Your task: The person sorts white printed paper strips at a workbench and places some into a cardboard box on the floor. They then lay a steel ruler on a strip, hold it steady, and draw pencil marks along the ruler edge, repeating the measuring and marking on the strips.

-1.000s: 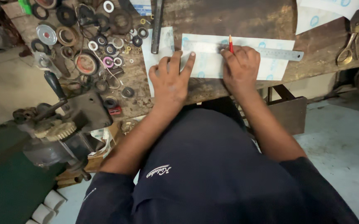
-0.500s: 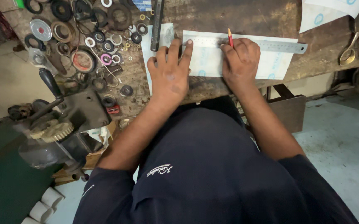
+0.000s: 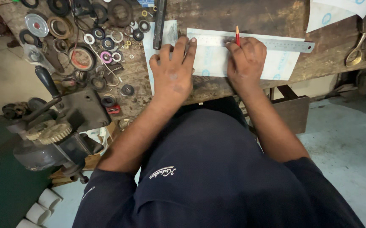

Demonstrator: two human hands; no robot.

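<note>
A white sheet with pale blue printing point(image 3: 210, 59) lies on the worn wooden bench point(image 3: 242, 17). A long steel ruler point(image 3: 276, 43) rests across its far edge. My left hand point(image 3: 172, 71) lies flat with its fingers spread, pressing on the ruler's left end and the sheet. My right hand point(image 3: 246, 61) grips a red pencil point(image 3: 237, 35), its tip against the ruler's edge near the middle of the sheet.
Several rubber rings, seals and washers point(image 3: 94, 36) cover the bench's left part. A black hand-lever machine with gears point(image 3: 54, 126) stands at the left edge. Brass-coloured scissors point(image 3: 362, 42) lie at the right. A dark metal bar point(image 3: 159, 21) lies beside the sheet. More white sheets point(image 3: 335, 10) at far right.
The view has shifted slightly. Both hands stay on the ruler and sheet; the pencil has stayed at about the same place along the ruler.
</note>
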